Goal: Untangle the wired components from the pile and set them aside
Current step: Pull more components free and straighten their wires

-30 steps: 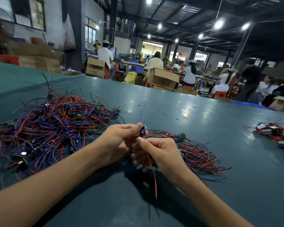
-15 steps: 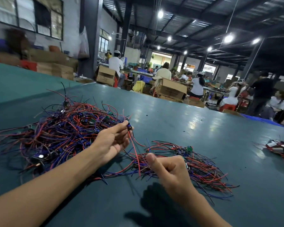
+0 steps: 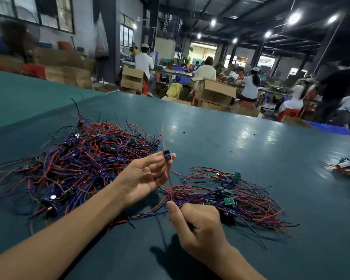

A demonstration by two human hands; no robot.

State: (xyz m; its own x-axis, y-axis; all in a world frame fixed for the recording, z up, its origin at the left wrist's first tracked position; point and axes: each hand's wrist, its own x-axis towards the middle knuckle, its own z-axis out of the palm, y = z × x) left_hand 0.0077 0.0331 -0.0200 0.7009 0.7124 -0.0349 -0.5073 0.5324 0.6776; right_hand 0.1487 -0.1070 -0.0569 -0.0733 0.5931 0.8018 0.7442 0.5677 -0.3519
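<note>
A big tangled pile (image 3: 79, 158) of red, blue and black wired components lies on the left of the dark green table (image 3: 251, 150). A smaller sorted heap (image 3: 236, 197) lies to the right of my hands. My left hand (image 3: 146, 176), palm up, pinches a small blue component (image 3: 167, 154) at its fingertips, above the gap between the two heaps. A red wire (image 3: 168, 178) runs from that component down to my right hand (image 3: 196, 225), which pinches it between thumb and curled fingers just above the table.
A third small bunch of parts (image 3: 348, 166) lies at the table's right edge. Beyond the far table edge stand cardboard boxes (image 3: 216, 91) and several seated people at workbenches. Bare tabletop stretches behind and in front of the heaps.
My hands have drawn apart from one joined grip: the left rose toward the far side with the blue component, the right slid down along the red wire, pulling it straight.
</note>
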